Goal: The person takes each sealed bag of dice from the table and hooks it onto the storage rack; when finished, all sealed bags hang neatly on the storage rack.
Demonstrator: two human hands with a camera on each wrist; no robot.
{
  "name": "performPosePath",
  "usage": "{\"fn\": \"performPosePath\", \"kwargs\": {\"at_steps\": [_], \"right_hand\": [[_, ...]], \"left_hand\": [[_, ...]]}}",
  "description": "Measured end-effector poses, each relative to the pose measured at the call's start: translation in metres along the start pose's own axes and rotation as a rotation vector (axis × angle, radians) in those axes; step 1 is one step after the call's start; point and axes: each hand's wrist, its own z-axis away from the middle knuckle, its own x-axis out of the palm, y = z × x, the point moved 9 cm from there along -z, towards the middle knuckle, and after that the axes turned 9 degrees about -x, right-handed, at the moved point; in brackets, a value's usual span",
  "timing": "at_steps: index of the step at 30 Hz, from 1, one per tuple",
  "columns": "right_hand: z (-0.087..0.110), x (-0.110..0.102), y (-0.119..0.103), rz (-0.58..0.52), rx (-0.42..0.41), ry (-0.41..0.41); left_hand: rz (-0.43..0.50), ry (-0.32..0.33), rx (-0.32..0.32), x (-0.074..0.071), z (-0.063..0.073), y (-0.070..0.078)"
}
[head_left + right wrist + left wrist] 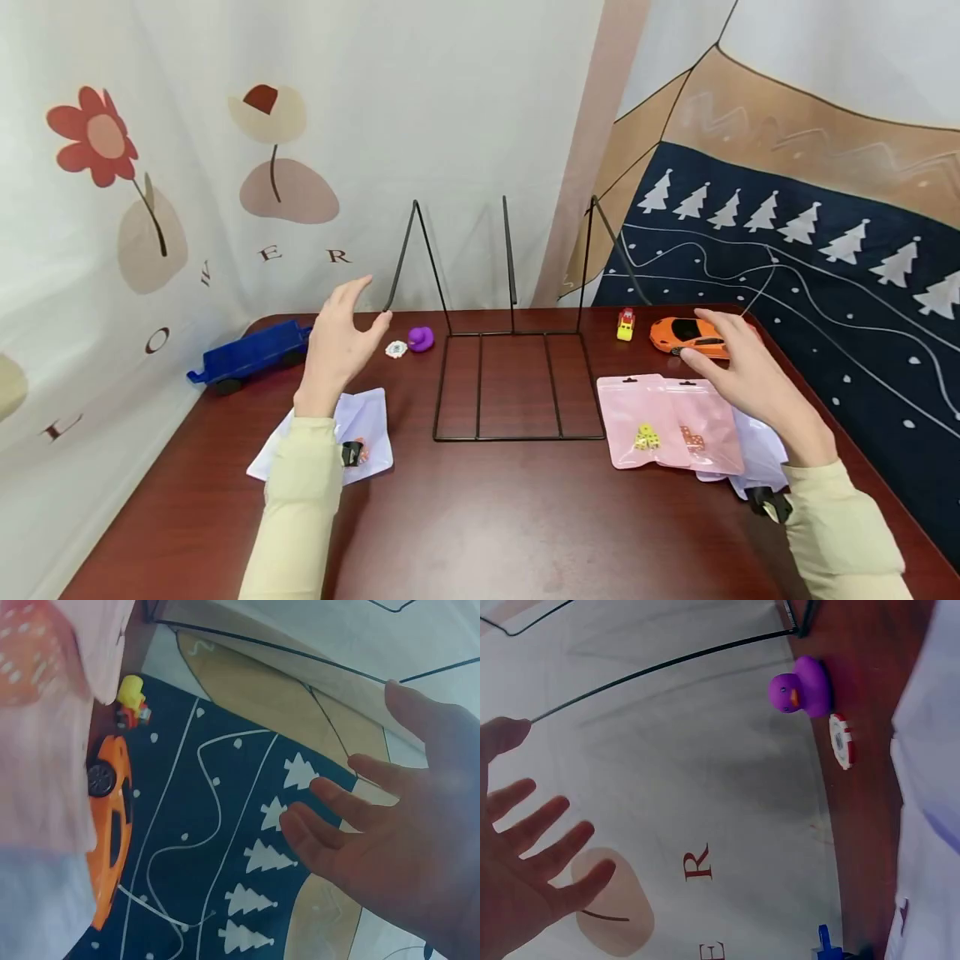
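Note:
My left hand (pixel 339 350) is raised over the left side of the table, fingers spread and nothing in them. In the head view its thumb tip comes close to an outer bar of the black wire rack (pixel 517 438). Just right of this hand are a purple rubber duck (pixel 422 338) and a white poker chip (pixel 396 349). My right hand (pixel 757 392) hovers on the other side, also empty, its fingers loosely apart. It partly covers an orange toy car (pixel 693 335). Pink zip bags (pixel 626 408) with yellow and orange dice lie in front of it.
A blue toy trailer (pixel 251 354) stands at the back left. Pale lilac bags (pixel 371 425) lie under the left forearm, and more (pixel 757 458) under the right wrist. A small red and yellow toy car (pixel 626 325) sits at the back. Printed curtains (pixel 450 100) hang behind the table.

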Motion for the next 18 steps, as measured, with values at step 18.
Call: {"fn": "performPosePath", "kwargs": {"at_steps": [18], "right_hand": [[0.049, -0.021, 0.036, 0.012, 0.056, 0.029]], "left_hand": [[0.316, 0.058, 0.046, 0.018, -0.035, 0.002]]}}
